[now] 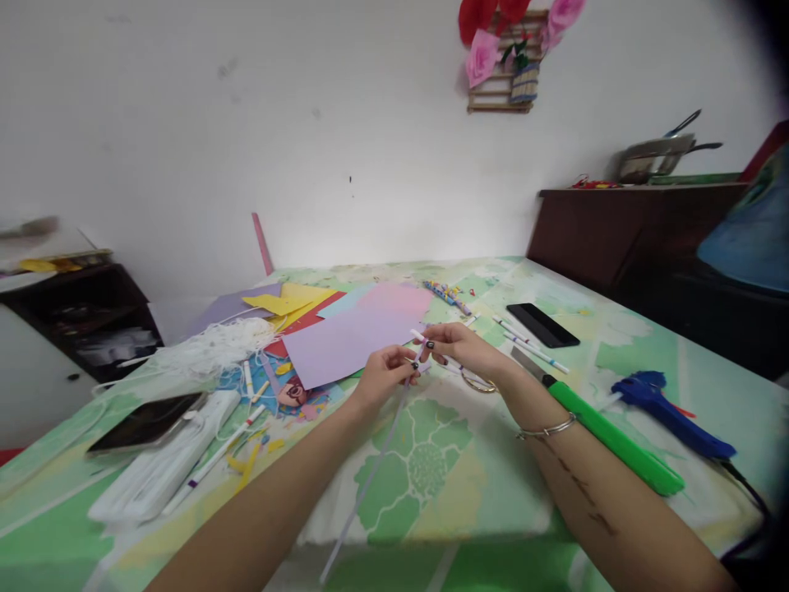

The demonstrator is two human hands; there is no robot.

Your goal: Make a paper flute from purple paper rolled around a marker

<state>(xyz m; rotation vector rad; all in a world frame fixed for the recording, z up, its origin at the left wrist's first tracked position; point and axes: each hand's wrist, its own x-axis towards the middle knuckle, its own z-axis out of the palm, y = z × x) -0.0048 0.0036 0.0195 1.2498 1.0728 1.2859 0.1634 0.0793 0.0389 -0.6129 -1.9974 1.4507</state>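
Note:
Above the front middle of the table, my left hand [387, 376] pinches a narrow pale lilac paper strip [376, 464], whose long tail hangs down toward the table's front edge. Close beside it, my right hand [459, 349] is closed on a slim white marker-like stick [417, 335]; its tip pokes out past the fingertips. Around the stick, the upper part of the strip appears wrapped, though fingers partly hide it. Just behind both hands lies a lilac paper sheet [333, 341]. A gold ring-shaped object [479, 383] is under my right wrist.
On the right are a green-handled knife [616, 436], a blue glue gun [675, 415], a black phone [542, 325] and several markers [536, 352]. To the left are white string [215, 353], another phone [146, 423], a white case [163, 460] and coloured paper [289, 300].

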